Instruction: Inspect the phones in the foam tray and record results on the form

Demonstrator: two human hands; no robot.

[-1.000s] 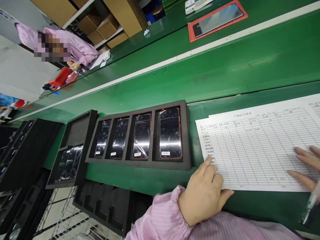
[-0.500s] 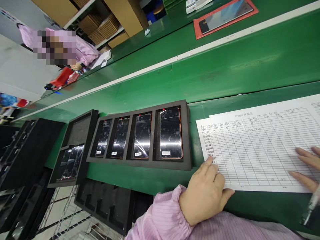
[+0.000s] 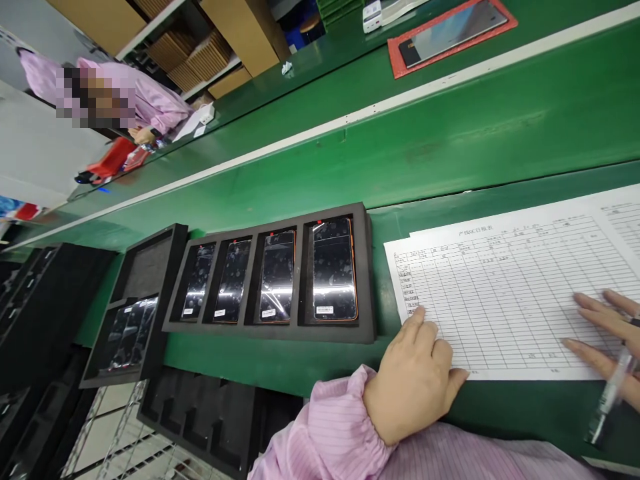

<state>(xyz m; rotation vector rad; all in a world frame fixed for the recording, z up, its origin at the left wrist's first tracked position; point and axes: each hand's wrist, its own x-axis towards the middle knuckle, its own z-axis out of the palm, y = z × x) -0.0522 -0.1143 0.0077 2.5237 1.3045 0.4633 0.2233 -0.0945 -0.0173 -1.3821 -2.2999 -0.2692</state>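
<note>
My left hand (image 3: 415,380), in a pink sleeve, rests with curled fingers on the near left corner of a printed form sheet (image 3: 500,287); the index fingertip touches the sheet's left column. At the right edge of the view my right hand (image 3: 603,333) lies on the same sheet with fingers stretched out, and a clear pen (image 3: 607,400) is held in it, pointing down toward me. Left of the sheet sits a black foam tray (image 3: 371,280) with several dark phones (image 3: 334,270) lying face up in its slots.
A second foam tray (image 3: 150,260) overlaps the first on the left, with more black trays (image 3: 210,417) below the bench edge. Beyond runs the green conveyor belt (image 3: 450,133). A red mat with a phone (image 3: 450,30) lies far across. A co-worker in pink (image 3: 155,100) sits at the far left.
The view has shifted a little, so my right hand and the pen show more fully. Both hands stay on the sheet in nearly the same places.
</note>
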